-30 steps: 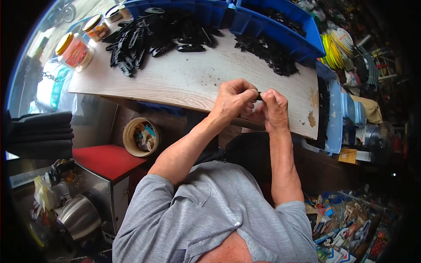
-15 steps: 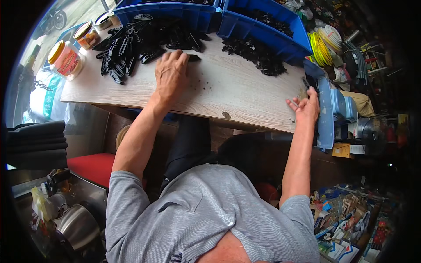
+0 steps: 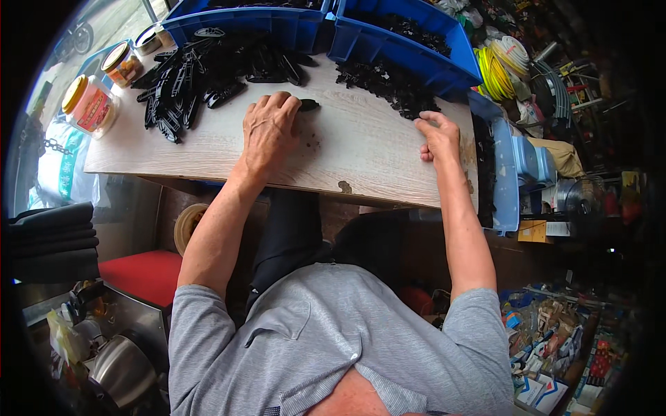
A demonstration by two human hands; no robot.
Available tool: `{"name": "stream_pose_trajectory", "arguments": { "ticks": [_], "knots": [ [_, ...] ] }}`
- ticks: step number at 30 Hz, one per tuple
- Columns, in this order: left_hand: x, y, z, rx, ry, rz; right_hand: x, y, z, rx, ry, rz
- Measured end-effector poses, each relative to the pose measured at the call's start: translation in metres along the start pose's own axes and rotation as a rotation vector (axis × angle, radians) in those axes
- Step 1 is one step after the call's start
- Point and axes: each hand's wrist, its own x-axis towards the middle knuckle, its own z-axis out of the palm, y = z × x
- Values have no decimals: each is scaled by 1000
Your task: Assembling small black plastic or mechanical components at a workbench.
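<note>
My left hand [image 3: 269, 132] lies palm down on the pale wooden board [image 3: 361, 163], fingers over a small black plastic part [image 3: 309, 105] at the edge of a heap of long black plastic parts [image 3: 201, 76]. My right hand [image 3: 438, 135] is at the board's right side, fingertips touching the near edge of a second heap of small black parts [image 3: 385, 87]. Whether it has picked one up is hidden by the fingers.
Two blue bins [image 3: 409, 41] with more black parts stand behind the board. Plastic jars [image 3: 90, 104] sit at the far left. A blue tray [image 3: 506, 173] with dark parts runs along the right edge. Yellow and white wire coils [image 3: 503, 66] lie beyond.
Both hands were together at the board's near edge a second ago. The left then reached up to the left heap. The right moved from the blue tray to the right heap.
</note>
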Motion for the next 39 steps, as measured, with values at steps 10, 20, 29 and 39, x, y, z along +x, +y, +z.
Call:
{"name": "stream_pose_trajectory", "arguments": {
  "ticks": [10, 20, 29, 39],
  "knots": [
    [1, -5, 2, -62, 100, 15, 3, -4, 7, -177, 30, -57],
    [-18, 29, 2, -522, 182, -119, 2, -2, 4, -146, -50, -36],
    [-19, 107, 26, -907, 68, -193, -55, 3, 22, 382, -593, 6],
    [-13, 89, 33, -1333, -228, -395, -75, 4, 38, 518, -606, -22]
  ]
}}
